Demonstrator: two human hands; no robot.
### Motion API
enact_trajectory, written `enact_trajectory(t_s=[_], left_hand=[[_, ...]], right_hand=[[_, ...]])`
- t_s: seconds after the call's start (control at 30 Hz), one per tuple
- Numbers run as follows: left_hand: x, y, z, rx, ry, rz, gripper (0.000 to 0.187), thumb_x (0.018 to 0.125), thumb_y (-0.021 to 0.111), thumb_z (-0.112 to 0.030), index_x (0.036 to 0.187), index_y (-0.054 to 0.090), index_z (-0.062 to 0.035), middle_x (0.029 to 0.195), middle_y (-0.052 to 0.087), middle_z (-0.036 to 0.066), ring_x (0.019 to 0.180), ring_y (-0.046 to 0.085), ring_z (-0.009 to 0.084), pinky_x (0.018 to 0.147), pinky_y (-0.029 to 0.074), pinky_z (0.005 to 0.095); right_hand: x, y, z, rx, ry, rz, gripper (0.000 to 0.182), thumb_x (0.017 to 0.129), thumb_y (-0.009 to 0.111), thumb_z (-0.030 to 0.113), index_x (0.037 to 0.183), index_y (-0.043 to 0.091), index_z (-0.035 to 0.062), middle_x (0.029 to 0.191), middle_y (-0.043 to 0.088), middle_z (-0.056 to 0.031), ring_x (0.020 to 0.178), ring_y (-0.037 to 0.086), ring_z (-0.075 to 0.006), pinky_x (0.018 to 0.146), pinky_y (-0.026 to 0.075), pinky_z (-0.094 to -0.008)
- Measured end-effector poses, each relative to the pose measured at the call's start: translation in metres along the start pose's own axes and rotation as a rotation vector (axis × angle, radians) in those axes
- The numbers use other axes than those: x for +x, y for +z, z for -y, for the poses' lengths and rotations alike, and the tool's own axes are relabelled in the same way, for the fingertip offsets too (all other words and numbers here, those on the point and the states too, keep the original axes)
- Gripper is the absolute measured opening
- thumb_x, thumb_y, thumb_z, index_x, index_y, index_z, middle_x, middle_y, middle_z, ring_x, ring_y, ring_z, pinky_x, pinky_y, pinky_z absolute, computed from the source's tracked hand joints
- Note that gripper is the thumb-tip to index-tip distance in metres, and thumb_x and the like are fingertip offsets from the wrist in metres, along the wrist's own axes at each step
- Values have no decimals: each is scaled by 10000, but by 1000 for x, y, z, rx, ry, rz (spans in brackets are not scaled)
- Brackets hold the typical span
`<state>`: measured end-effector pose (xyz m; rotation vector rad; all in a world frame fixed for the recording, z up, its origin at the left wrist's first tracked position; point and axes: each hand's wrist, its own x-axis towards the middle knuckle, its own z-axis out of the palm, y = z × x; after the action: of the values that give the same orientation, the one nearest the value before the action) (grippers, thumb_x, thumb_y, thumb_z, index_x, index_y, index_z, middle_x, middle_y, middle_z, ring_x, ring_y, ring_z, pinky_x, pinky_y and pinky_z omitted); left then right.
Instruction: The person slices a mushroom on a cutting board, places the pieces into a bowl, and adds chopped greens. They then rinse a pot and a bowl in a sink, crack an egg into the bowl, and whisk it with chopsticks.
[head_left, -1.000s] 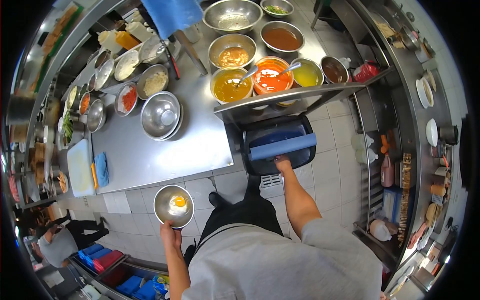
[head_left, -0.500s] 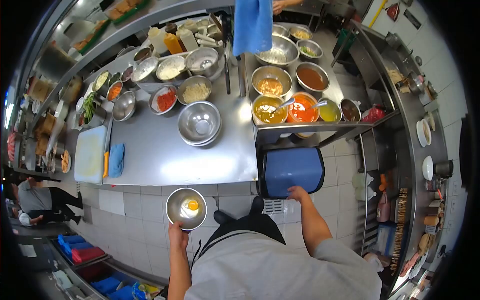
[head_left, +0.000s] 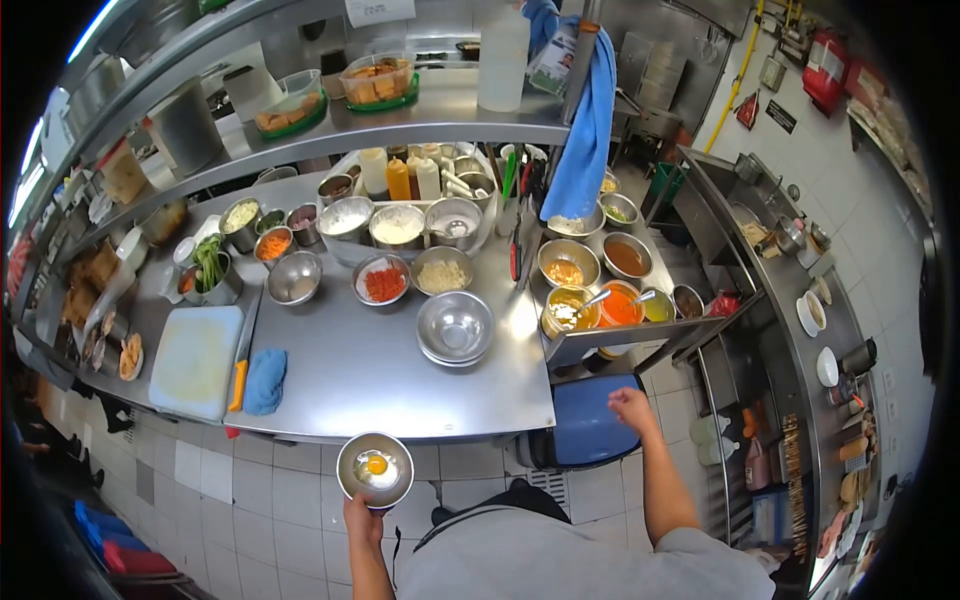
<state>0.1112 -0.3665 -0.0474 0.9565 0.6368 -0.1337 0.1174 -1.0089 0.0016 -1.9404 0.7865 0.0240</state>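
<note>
Egg (head_left: pixel 376 465) sits in steel bowl (head_left: pixel 362 487) gripped by left hand (head_left: pixel 362 518); right hand (head_left: pixel 633 408) hangs loosely open, empty, above blue bin (head_left: pixel 585 430).

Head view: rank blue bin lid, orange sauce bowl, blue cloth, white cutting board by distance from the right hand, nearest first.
From right hand:
1. Blue bin lid, just beside it, under the counter edge.
2. Orange sauce bowl, above it.
3. Blue cloth, far left.
4. White cutting board, farthest left.
</note>
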Motion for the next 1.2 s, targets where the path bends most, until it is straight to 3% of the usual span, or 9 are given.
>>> enact_trajectory(t_s=[0.2,0.4,0.53,0.57,0.77,0.83,0.97,1.03,1.2], left_hand=[[19,2,-27,-77,2,23,644,827,470,19,1459,415,-93,1339,555,188,1111,664,404,797,625,587],[40,27,-31,-142,46,-25,639,837,477,10,1465,413,-91,1385,532,204,1171,638,430,848,596,638],[41,48,-37,-126,96,-46,595,842,498,-18,1432,429,5,1355,565,219,1178,639,428,911,571,652],[33,58,-42,-124,99,-82,598,850,495,-15,1444,421,-9,1360,561,216,1182,636,420,903,577,644],[1,49,-40,-213,160,-262,624,892,490,16,1498,387,-89,1328,572,178,1099,668,367,809,624,576],[-4,37,-26,-222,166,-327,616,899,535,-5,1494,400,-89,1278,610,166,1025,698,325,731,649,496],[-31,30,-26,-172,154,-417,652,897,565,-26,1518,386,-110,1271,620,149,1043,697,303,745,644,470],[-38,25,-23,-230,184,-468,667,897,553,-23,1534,383,-119,1292,611,145,1090,684,298,784,640,475],[-57,8,-15,-352,236,-463,673,889,553,-68,1533,362,-116,1331,577,151,1045,695,287,771,641,494]], right_hand=[[-26,29,213,96,-154,111,191,955,728,165,909,690,-15,739,639,-5,668,591,-88,621,479,-245],[47,137,368,437,-583,351,374,1014,647,131,1376,609,43,938,600,1,792,585,-94,648,478,-260],[231,215,443,111,-625,61,279,1017,633,230,1245,636,69,1021,643,-62,809,608,-140,659,501,-319],[312,250,434,39,-963,-381,246,998,642,270,1131,650,63,1010,677,-121,818,629,-204,680,513,-354],[531,290,475,-348,-860,-707,774,691,890,430,1236,645,-63,1268,669,-258,1199,618,-417,1074,467,-469],[601,307,463,-455,-914,-900,836,824,779,433,1446,455,-21,1132,741,-205,1031,719,-424,982,547,-461],[513,271,469,-1929,-963,-922,321,1012,493,135,1261,665,29,1239,675,-131,1158,654,-311,1069,481,-488],[469,258,474,-1114,-789,-805,304,1019,506,155,1270,669,101,1202,679,-159,1150,659,-232,989,508,-465],[392,242,475,-1177,-732,-869,361,1057,433,231,1316,629,74,1244,698,-125,1073,683,-271,901,545,-412]])
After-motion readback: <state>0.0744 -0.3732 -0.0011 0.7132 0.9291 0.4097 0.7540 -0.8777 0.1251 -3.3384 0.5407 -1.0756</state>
